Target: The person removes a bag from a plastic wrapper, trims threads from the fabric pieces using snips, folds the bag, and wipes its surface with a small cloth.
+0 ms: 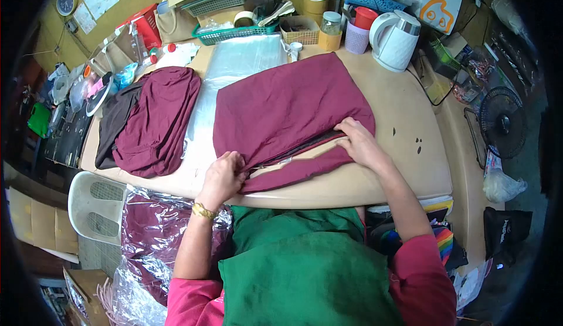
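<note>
A maroon cloth bag [287, 106] lies flat on the beige padded table in front of me. Along its near edge runs an opening with a dark inside showing, and a loose maroon strip [299, 172] curves below that opening. My left hand [224, 176] is closed on the bag's near left corner, where the strip meets it. At the near right corner, my right hand [359, 143] pinches the cloth edge, its thumb beside the strip's end. What lies under the fingers is hidden.
Folded maroon and black cloth [155, 121] lies at the left, beside clear plastic sheets [243, 62]. Behind stand a white electric kettle [394, 41], a lidded jar [331, 30] and baskets [234, 33]. A plastic-wrapped maroon bundle [152, 238] sits on a white chair [88, 206]. A black fan [502, 122] stands right.
</note>
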Demonstrator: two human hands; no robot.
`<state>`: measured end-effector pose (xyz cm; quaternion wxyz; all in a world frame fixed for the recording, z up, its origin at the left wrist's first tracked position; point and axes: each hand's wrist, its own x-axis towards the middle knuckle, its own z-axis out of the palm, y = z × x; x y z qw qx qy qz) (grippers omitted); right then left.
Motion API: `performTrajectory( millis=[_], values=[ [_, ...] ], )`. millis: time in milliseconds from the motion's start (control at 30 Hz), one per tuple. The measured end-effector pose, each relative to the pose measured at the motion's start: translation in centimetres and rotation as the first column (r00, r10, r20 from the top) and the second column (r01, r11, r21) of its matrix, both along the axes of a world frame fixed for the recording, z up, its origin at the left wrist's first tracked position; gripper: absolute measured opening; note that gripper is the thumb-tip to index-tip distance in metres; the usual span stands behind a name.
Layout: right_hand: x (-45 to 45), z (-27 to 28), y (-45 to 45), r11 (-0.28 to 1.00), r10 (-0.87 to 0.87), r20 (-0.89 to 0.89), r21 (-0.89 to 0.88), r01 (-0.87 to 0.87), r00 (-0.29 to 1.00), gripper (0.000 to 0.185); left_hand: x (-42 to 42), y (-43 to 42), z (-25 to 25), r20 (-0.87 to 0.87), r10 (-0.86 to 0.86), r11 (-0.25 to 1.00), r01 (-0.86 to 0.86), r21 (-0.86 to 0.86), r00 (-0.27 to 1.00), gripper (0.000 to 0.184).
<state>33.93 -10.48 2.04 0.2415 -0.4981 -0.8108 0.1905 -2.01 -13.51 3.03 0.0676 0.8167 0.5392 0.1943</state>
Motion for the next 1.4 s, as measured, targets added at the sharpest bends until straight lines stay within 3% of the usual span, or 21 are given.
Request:
performTrajectory(
  millis=[67, 167, 267, 400, 567, 633, 667, 700, 767, 800, 833, 867, 967, 1000, 1033, 1100, 1133, 1167, 1200, 1367, 1400],
  values=[
    [0.2, -0.4, -0.5, 0.992, -0.117, 0.007, 0.055, 0.116, 0.993, 0.029, -0.7, 0.2, -0.2, 0.151, 0.085, 0.966, -0.045, -0.253, 0.985, 0.021],
    [-0.4, -0.2, -0.7, 0.981, -0.148, 0.063, 0.133, 0.139, 0.987, 0.03, -0.8, 0.2, 0.0, 0.148, 0.081, 0.978, -0.05, -0.203, 0.986, 0.016],
    [0.0, -0.7, -0.5, 0.973, -0.176, 0.057, 0.163, 0.165, 0.983, 0.034, -0.8, 0.2, 0.8, 0.156, 0.142, 0.945, -0.087, -0.314, 0.978, 0.015],
    [0.8, 0.0, -0.5, 0.975, -0.222, 0.096, 0.032, 0.22, 0.97, 0.047, -0.6, -0.3, 1.4, 0.245, 0.201, 0.895, -0.076, -0.439, 0.948, 0.02],
    [0.3, 3.4, -2.4, 0.966, -0.254, 0.21, 0.098, 0.239, 0.944, 0.055, 0.5, -1.2, 2.1, 0.412, 0.198, 0.937, -0.048, -0.346, 0.889, 0.022],
    [-0.8, 4.7, -2.7, 0.974, -0.213, 0.304, 0.145, 0.176, 0.929, 0.054, 1.3, -1.6, 2.8, 0.402, 0.132, 0.983, -0.067, -0.171, 0.906, 0.022],
    [-1.4, 4.3, -2.6, 0.963, -0.111, 0.23, 0.267, 0.046, 0.967, 0.05, 2.3, -1.9, 3.3, 0.456, 0.074, 0.996, -0.043, -0.079, 0.887, 0.021],
    [-2.6, 4.4, -2.7, 0.984, 0.04, 0.153, 0.168, -0.066, 0.987, 0.04, 3.1, -2.3, 3.5, 0.457, 0.069, 0.996, -0.038, -0.078, 0.887, 0.021],
    [-5.0, 2.7, -3.4, 0.991, 0.13, 0.076, -0.024, -0.129, 0.989, 0.028, 4.0, -3.0, 4.0, 0.352, -0.046, 0.997, 0.023, 0.068, 0.935, 0.018],
    [-4.2, 2.7, -1.6, 0.978, 0.122, 0.352, -0.201, -0.052, 0.928, 0.024, 4.0, -3.4, 4.2, 0.338, -0.047, 0.998, 0.034, 0.045, 0.94, 0.014],
    [-2.9, 2.7, -0.2, 0.981, 0.091, 0.564, -0.193, 0.024, 0.821, 0.022, 3.7, -3.6, 4.0, 0.333, -0.044, 0.999, 0.032, 0.042, 0.942, 0.014],
    [-2.7, 2.4, -0.2, 0.981, 0.094, 0.561, -0.193, 0.02, 0.823, 0.022, 3.1, -3.7, 3.6, 0.373, -0.014, 1.0, 0.015, 0.0, 0.928, 0.014],
    [-2.5, 2.6, -0.2, 0.97, -0.238, 0.158, 0.09, 0.226, 0.958, 0.022, 3.3, -3.5, 3.0, 0.406, 0.051, 0.998, -0.033, -0.051, 0.913, 0.017],
    [-4.1, 2.9, -1.1, 0.993, -0.111, 0.009, 0.051, 0.11, 0.994, 0.022, 3.5, -3.6, 2.8, 0.388, 0.073, 0.996, -0.047, -0.075, 0.919, 0.018],
    [-5.9, 3.4, -2.5, 1.0, 0.003, -0.017, 0.017, -0.003, 1.0, 0.02, 3.8, -3.6, 2.5, 0.388, 0.067, 0.996, -0.041, -0.073, 0.919, 0.018],
    [-8.8, 2.8, -5.1, 0.943, 0.018, 0.029, 0.332, -0.026, 0.999, 0.019, 4.7, -3.7, 2.0, 0.458, 0.075, 0.997, -0.054, -0.06, 0.886, 0.017],
    [-10.0, 2.0, -6.0, 0.968, 0.042, -0.128, 0.251, -0.009, 0.991, 0.022, 5.2, -3.6, 1.7, 0.48, 0.04, 0.999, -0.036, -0.019, 0.877, 0.016],
    [-10.7, 1.9, -6.9, 0.998, -0.01, -0.297, -0.06, -0.008, 0.955, 0.028, 5.7, -3.7, 1.5, 0.493, 0.004, 1.0, 0.002, -0.01, 0.87, 0.016],
    [-11.1, 1.1, -7.2, 0.981, -0.068, -0.384, -0.193, -0.008, 0.921, 0.036, 6.3, -4.0, 1.5, 0.508, 0.009, 1.0, -0.007, -0.006, 0.861, 0.015],
    [-12.2, -2.7, -7.5, 0.957, -0.167, -0.684, -0.287, -0.051, 0.71, 0.023, 7.1, -4.7, 1.7, 0.482, -0.018, 1.0, 0.008, 0.023, 0.876, 0.012],
    [-12.2, -1.8, -7.9, 0.96, -0.184, -0.647, -0.28, -0.006, 0.74, 0.017, 7.2, -4.6, 1.8, 0.483, -0.035, 0.998, 0.003, 0.066, 0.875, 0.014]
  ],
)
